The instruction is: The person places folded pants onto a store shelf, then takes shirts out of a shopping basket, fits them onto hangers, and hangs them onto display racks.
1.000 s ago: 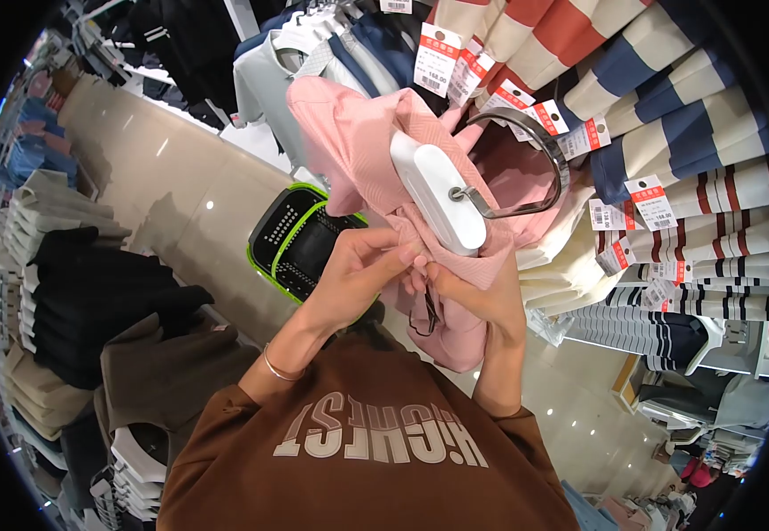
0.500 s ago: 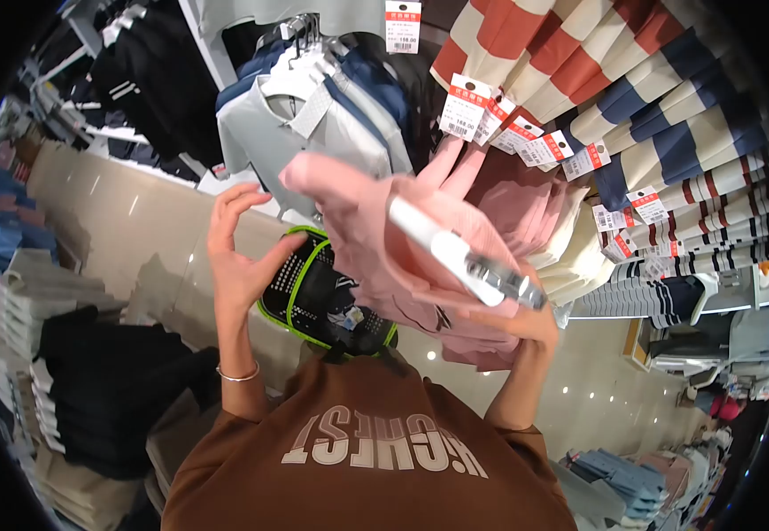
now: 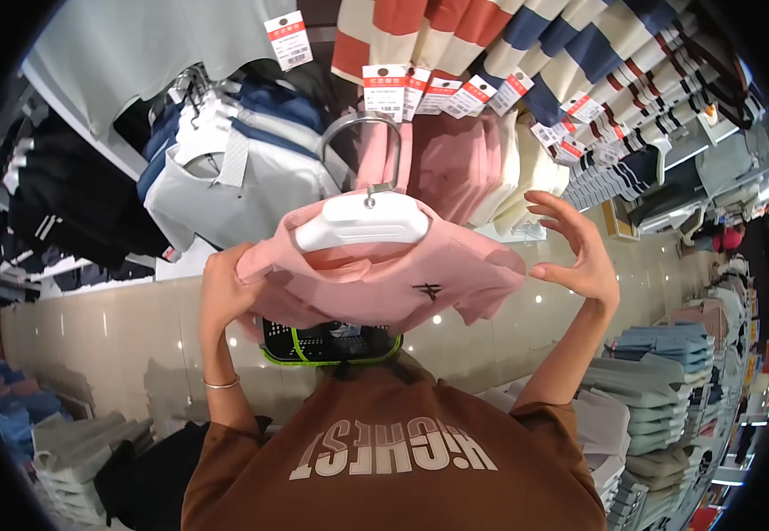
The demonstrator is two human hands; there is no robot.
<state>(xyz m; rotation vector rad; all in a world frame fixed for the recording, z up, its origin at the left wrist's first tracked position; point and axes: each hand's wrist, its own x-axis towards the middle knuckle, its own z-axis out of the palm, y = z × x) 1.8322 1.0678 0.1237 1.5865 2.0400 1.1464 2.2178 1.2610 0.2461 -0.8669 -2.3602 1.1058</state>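
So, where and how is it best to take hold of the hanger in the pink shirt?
Probably at the curve of its metal hook, coming from above: that arc stands out beyond the pink shirt, while the white hanger body sits in the neck opening.

Pink shirt [image 3: 349, 292] turned from tilted to near level; hanger hook [image 3: 398, 150] swung from right to far side. Left hand [image 3: 227, 290], previously open in air, now grips shirt's left shoulder. Right hand [image 3: 591, 267] off shirt, open near right sleeve.

Bright floor [image 3: 136, 323] glints, warped edges
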